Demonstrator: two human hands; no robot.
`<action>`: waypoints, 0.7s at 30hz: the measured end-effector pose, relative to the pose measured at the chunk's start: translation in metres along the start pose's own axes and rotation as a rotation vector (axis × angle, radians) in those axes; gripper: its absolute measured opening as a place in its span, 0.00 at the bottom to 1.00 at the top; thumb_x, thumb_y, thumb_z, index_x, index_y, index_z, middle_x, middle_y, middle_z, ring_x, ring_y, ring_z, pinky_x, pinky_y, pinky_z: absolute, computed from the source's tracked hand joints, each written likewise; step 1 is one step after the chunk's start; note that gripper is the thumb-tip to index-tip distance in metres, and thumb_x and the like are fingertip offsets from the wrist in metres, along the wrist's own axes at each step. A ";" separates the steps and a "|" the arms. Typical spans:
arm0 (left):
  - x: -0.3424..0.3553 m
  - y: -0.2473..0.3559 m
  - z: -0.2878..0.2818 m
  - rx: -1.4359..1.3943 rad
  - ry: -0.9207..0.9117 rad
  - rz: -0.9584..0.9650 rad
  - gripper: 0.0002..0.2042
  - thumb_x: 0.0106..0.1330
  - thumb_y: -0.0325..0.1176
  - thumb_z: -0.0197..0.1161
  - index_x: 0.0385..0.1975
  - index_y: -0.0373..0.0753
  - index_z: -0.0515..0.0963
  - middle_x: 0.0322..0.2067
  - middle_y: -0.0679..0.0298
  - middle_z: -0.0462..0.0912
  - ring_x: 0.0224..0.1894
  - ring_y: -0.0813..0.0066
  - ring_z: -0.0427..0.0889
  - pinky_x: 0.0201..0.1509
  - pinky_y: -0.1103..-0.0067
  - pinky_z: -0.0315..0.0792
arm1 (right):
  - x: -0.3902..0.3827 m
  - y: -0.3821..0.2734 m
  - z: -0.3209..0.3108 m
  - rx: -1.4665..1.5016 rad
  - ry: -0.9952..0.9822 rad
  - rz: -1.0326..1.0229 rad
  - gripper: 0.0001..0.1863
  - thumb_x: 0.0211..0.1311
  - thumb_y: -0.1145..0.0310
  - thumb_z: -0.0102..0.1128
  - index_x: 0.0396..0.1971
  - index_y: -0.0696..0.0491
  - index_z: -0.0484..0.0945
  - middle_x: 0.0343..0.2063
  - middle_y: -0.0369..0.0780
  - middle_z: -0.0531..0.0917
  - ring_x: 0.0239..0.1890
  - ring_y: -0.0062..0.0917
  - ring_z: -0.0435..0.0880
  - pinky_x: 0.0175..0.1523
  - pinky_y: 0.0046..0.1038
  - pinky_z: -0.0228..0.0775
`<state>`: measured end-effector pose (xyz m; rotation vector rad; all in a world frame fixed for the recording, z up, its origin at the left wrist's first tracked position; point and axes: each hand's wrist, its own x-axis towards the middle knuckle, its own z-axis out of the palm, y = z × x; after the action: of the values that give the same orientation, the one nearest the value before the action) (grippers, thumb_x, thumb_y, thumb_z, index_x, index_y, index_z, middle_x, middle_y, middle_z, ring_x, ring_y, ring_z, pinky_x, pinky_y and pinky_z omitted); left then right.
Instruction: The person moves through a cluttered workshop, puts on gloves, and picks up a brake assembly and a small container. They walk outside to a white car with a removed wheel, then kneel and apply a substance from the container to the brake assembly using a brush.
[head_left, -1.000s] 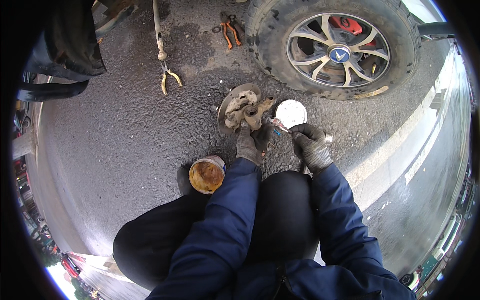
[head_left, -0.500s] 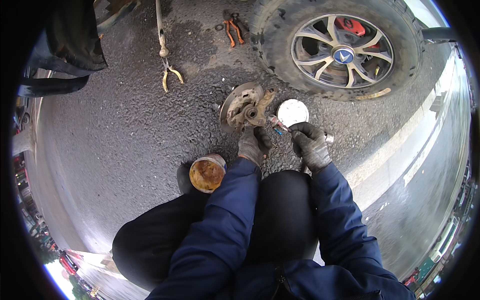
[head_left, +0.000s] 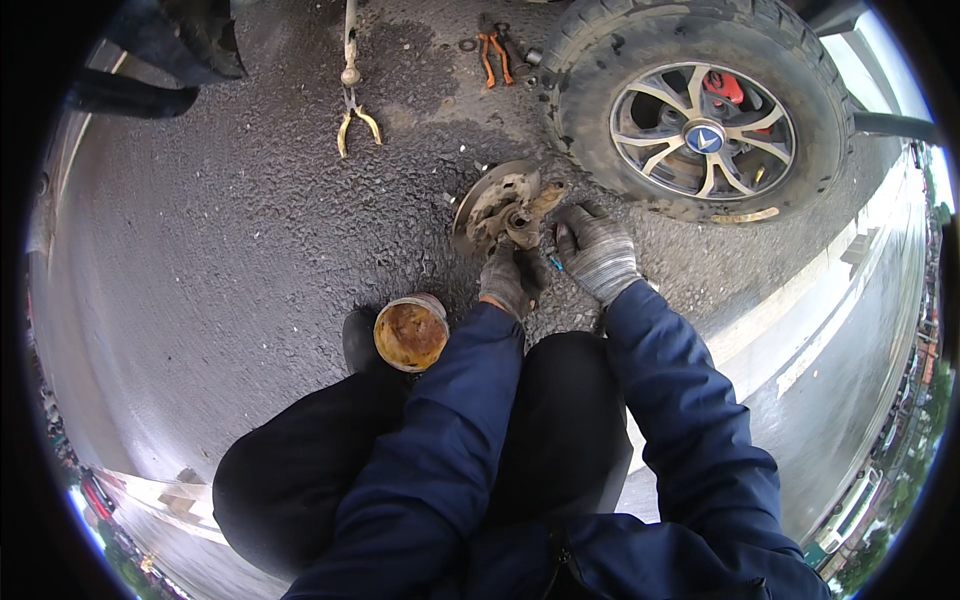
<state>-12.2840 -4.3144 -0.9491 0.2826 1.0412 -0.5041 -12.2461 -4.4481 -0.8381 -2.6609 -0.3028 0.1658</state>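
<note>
A rusty brake disc (head_left: 487, 200) with a brown steering knuckle (head_left: 522, 225) bolted to its face stands tilted on the asphalt ahead of me. My left hand (head_left: 508, 280), in a dirty grey glove, grips the knuckle's lower end from below. On the right, my gloved right hand (head_left: 598, 252) is closed close beside the knuckle's right side. What its fingers hold is hidden. A small blue piece (head_left: 556, 263) shows just under those fingers. Left of my left forearm, a round tub (head_left: 437, 308) of brown-yellow grease sits by my shoe.
A wheel (head_left: 690, 190) with a silver rim lies at the upper right. Yellow-handled pliers (head_left: 358, 128) and orange-handled pliers (head_left: 494, 60) lie farther off, with a long metal rod (head_left: 350, 40) above the yellow pair. A dark part hangs in at the upper left.
My right hand has moved up and left toward the knuckle and turned its back upward. The white round lid beside it has gone from sight. My left hand keeps its grip.
</note>
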 end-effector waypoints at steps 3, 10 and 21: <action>0.000 0.000 0.001 0.014 -0.002 0.021 0.18 0.70 0.50 0.51 0.32 0.42 0.77 0.21 0.65 0.78 0.18 0.71 0.76 0.15 0.75 0.71 | 0.004 -0.003 0.001 -0.127 -0.065 -0.025 0.16 0.49 0.69 0.58 0.41 0.47 0.80 0.39 0.46 0.80 0.38 0.42 0.81 0.42 0.40 0.75; 0.006 0.002 0.003 -0.017 0.052 -0.016 0.15 0.70 0.50 0.52 0.36 0.45 0.75 0.22 0.66 0.77 0.18 0.72 0.77 0.12 0.75 0.69 | 0.009 -0.011 -0.005 -0.294 -0.210 -0.176 0.13 0.51 0.67 0.58 0.39 0.47 0.80 0.38 0.45 0.81 0.38 0.41 0.82 0.43 0.41 0.75; 0.018 -0.002 0.003 -0.094 0.025 -0.016 0.14 0.69 0.50 0.53 0.38 0.46 0.76 0.25 0.70 0.79 0.22 0.76 0.79 0.19 0.76 0.74 | 0.014 -0.032 -0.006 -0.330 -0.352 -0.225 0.16 0.51 0.63 0.59 0.42 0.50 0.79 0.32 0.45 0.82 0.34 0.37 0.83 0.39 0.37 0.75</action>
<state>-12.2752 -4.3224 -0.9637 0.1975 1.0886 -0.4657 -12.2372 -4.4192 -0.8192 -2.8827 -0.8009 0.5566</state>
